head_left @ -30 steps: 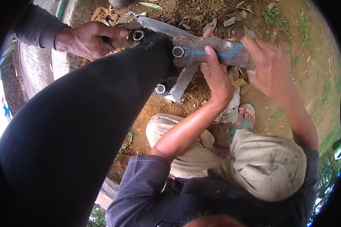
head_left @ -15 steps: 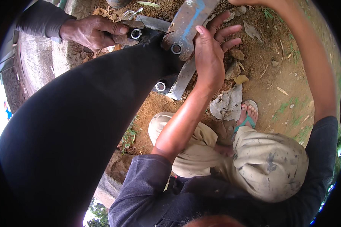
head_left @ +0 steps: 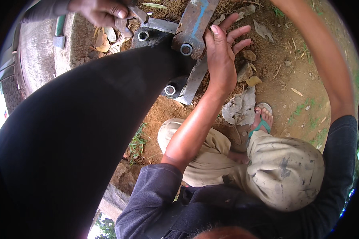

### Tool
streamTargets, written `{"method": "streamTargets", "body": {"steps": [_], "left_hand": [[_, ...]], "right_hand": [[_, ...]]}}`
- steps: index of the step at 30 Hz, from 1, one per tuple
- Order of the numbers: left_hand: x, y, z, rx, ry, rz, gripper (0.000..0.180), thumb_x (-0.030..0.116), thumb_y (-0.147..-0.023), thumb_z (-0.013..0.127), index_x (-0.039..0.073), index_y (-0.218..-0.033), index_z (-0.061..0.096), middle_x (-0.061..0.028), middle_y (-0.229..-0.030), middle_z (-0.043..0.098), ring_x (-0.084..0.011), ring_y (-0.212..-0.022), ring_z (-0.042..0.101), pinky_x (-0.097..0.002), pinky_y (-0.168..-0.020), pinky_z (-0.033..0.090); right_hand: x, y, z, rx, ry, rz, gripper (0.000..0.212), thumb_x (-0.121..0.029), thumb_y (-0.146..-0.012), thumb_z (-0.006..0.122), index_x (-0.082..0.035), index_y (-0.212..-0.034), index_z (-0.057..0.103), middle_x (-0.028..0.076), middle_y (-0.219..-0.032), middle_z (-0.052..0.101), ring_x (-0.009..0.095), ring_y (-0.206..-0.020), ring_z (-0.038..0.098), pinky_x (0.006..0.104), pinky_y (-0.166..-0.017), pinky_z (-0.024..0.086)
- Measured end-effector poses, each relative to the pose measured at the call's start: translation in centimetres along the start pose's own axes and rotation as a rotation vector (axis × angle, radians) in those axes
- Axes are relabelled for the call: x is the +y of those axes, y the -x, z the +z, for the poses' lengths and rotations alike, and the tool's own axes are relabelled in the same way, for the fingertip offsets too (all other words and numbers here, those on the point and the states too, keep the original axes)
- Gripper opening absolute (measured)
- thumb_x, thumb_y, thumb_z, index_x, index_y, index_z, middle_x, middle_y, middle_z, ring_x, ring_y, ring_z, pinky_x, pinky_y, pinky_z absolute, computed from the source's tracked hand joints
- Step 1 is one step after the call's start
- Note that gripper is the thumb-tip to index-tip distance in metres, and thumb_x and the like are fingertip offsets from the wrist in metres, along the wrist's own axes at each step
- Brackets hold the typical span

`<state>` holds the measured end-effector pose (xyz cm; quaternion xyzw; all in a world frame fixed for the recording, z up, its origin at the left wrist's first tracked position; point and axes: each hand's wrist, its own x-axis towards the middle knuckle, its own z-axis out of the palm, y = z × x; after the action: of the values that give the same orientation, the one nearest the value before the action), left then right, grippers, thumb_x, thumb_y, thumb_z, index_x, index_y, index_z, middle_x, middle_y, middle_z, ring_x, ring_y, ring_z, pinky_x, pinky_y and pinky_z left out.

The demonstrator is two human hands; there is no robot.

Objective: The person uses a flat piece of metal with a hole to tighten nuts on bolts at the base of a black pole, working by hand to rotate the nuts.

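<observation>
My left hand (head_left: 222,55) lies against the right edge of a rusty flat metal bar (head_left: 193,28) with a blue paint stripe, fingers stretched apart. A hex nut (head_left: 186,49) shows at the bar's lower end. My right forearm (head_left: 323,47) reaches up past the top edge, where its hand is out of view. A large black pole (head_left: 79,119) stands on a grey base plate (head_left: 195,81) with hex nuts (head_left: 143,36) around its foot. At the upper left another person's hand (head_left: 101,10) grips an open-ended wrench (head_left: 137,15), its jaws apart from the nearest nut.
A concrete block (head_left: 77,40) and a green-handled tool (head_left: 59,40) are at the left. Dry leaves (head_left: 240,107), stones (head_left: 244,73) and brown soil (head_left: 283,83) surround the base. My knees and a sandalled foot (head_left: 261,119) are close below.
The other person's hand and wrench have drawn up and away from the left nut. The striped bar has shifted slightly left. My right hand has left the view at the top.
</observation>
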<state>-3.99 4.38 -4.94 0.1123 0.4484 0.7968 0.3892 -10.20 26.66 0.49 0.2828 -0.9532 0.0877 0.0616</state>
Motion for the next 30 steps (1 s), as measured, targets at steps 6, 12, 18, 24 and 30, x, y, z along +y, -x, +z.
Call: {"method": "streamTargets", "body": {"steps": [6,12,18,24,30], "left_hand": [[-0.9,1.3,0.0,0.148,-0.009,0.016,0.069,0.060,-0.108,0.035,0.006,-0.152,0.030,-0.0181,-0.148,0.047,-0.0305,-0.123,0.059,-0.0445,-0.100,0.051],[-2.5,3.7,1.9,0.290,0.098,0.116,0.062,0.039,-0.112,0.041,0.013,-0.163,0.018,-0.0094,-0.141,0.053,-0.0176,-0.123,0.056,-0.0355,-0.100,0.050],[-0.7,2.6,2.0,0.124,-0.006,-0.048,0.061,0.047,-0.112,0.034,0.010,-0.159,0.023,-0.0130,-0.135,0.057,-0.0217,-0.119,0.061,-0.0386,-0.096,0.053],[-0.4,0.3,-0.1,0.036,-0.034,0.000,0.066,0.058,-0.109,0.031,0.010,-0.154,0.029,-0.0163,-0.146,0.052,-0.0277,-0.121,0.061,-0.0409,-0.094,0.055],[-1.0,-0.2,0.3,0.078,-0.001,0.069,0.071,0.063,-0.106,0.031,0.011,-0.155,0.028,-0.0174,-0.151,0.047,-0.0297,-0.126,0.058,-0.0436,-0.098,0.053]], "right_hand": [[-7.1,4.6,0.2,0.072,0.168,0.388,0.047,-0.006,-0.069,0.070,-0.009,-0.115,0.063,0.008,-0.101,0.066,0.030,-0.106,0.064,0.0458,-0.089,0.046],[-18.0,8.2,-1.2,-0.110,-0.144,0.877,0.064,-0.003,-0.070,0.072,-0.015,-0.131,0.056,0.011,-0.096,0.068,0.036,-0.091,0.070,0.0513,-0.075,0.053],[-10.8,10.2,-0.3,-0.017,0.117,0.543,0.067,0.002,-0.070,0.069,-0.011,-0.134,0.057,0.016,-0.117,0.068,0.037,-0.100,0.069,0.0472,-0.084,0.056],[-4.1,3.2,-2.8,-0.142,-0.005,0.310,0.038,-0.007,-0.068,0.071,-0.011,-0.105,0.063,0.007,-0.092,0.067,0.028,-0.101,0.065,0.0445,-0.084,0.045],[-0.3,0.7,0.3,-0.013,-0.025,0.048,0.037,-0.007,-0.068,0.070,-0.011,-0.104,0.063,0.006,-0.091,0.067,0.030,-0.098,0.065,0.0439,-0.081,0.045]]}}
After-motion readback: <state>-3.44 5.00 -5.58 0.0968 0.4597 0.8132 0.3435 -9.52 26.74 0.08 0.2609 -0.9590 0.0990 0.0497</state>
